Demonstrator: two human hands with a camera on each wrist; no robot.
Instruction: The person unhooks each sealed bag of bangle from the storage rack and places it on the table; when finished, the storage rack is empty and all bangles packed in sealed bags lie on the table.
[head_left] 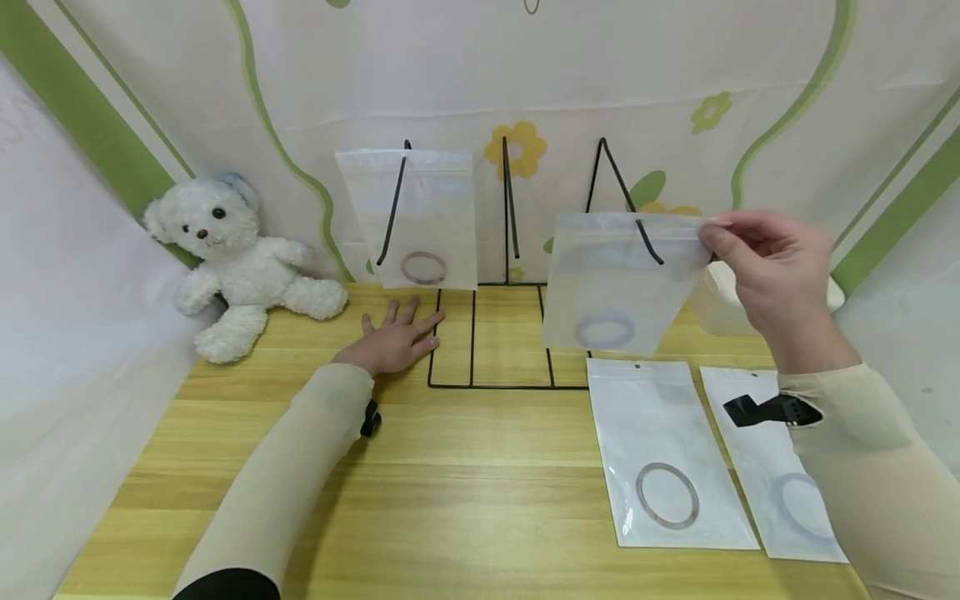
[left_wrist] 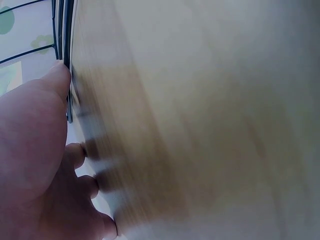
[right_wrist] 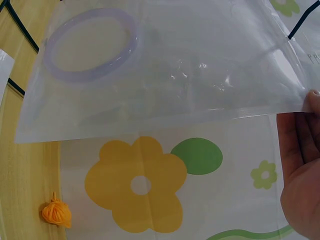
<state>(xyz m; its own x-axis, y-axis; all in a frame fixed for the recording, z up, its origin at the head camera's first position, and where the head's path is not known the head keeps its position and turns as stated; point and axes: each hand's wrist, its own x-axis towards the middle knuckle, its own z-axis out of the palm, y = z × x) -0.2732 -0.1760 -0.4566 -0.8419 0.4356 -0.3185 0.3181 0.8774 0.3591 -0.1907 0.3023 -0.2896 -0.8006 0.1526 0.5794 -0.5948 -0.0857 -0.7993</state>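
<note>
My right hand (head_left: pixel 780 275) pinches the top right corner of a clear zip bag (head_left: pixel 611 267) between thumb and fingers. A pale lavender bangle (right_wrist: pixel 90 76) lies at the bottom of that bag. The right hook (head_left: pixel 649 242) of a black wire rack (head_left: pixel 510 387) passes through the bag's top, its tip sticking out in front. My left hand (head_left: pixel 390 343) rests with spread fingers on the table, fingertips at the left side of the rack's base. On the left hook (head_left: pixel 392 212) hangs another bag (head_left: pixel 442 208) with a pinkish bangle (head_left: pixel 405 271). The middle hook (head_left: pixel 512 200) is bare.
Two more bags, one (head_left: pixel 637 433) holding a pinkish bangle and one (head_left: pixel 757 450) a lavender bangle, lie at right, partly under my forearm. A white teddy bear (head_left: pixel 240 267) sits back left. Behind my right hand stands a white container (head_left: pixel 723 304); a small orange bundle (right_wrist: pixel 56 213) lies by the backdrop.
</note>
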